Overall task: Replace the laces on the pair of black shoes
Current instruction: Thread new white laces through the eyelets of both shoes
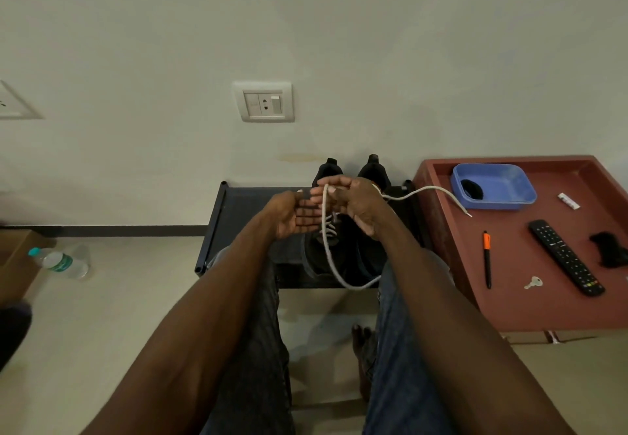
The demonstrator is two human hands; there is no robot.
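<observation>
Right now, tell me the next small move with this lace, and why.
Probably draw the white lace taut with the right hand, which pinches it. It droops in a slack loop in front of the black shoes, and its free tip trails onto the red table. The left hand lies open beside it.

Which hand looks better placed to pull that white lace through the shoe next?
Probably the right hand: its fingers already curl around the white lace above the black shoes. The left hand is open, flat beside it, holding nothing.
</observation>
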